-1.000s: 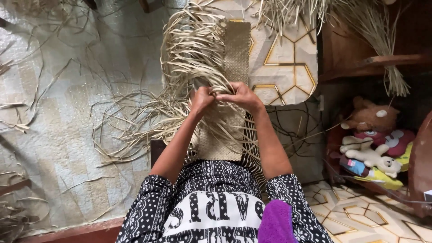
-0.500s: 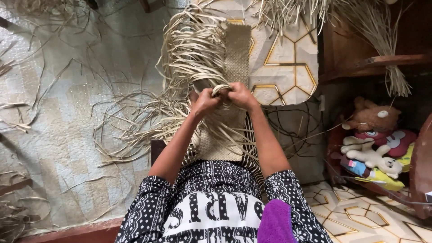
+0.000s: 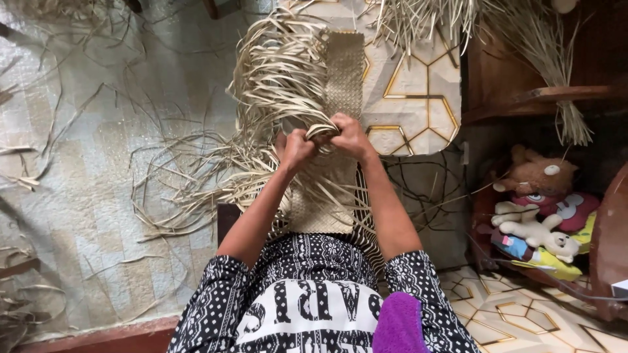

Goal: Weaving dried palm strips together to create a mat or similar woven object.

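Head view looks straight down on your work: a narrow woven mat [image 3: 340,85] of pale, dry straw-coloured strips, flat and tightly plaited in a small checked pattern, running from your lap out across the floor. Along its left edge a thick fringe of loose strips [image 3: 275,78] stands unwoven, stiff, ribbon-like and curling, fanning out over the grey-green plastic floor covering [image 3: 85,183]. Your left hand [image 3: 296,148] is clenched on a small bunch of those strips over the middle of the mat. Your right hand [image 3: 347,134] is closed too, touching the left, and grips one curled strip [image 3: 322,131] that arcs between the two hands. Beyond the mat lies tiled floor [image 3: 418,85], glossy, cream with gold hexagon lines. More dry strips hang in a bundle [image 3: 556,72] from a dark wooden shelf [image 3: 543,98] at the right. Below that shelf sit soft toys [image 3: 536,196], plush and rounded, brown and cream. Your sleeves and lap show black-and-white patterned cloth [image 3: 307,307], with a purple fabric patch [image 3: 399,323] at the bottom edge
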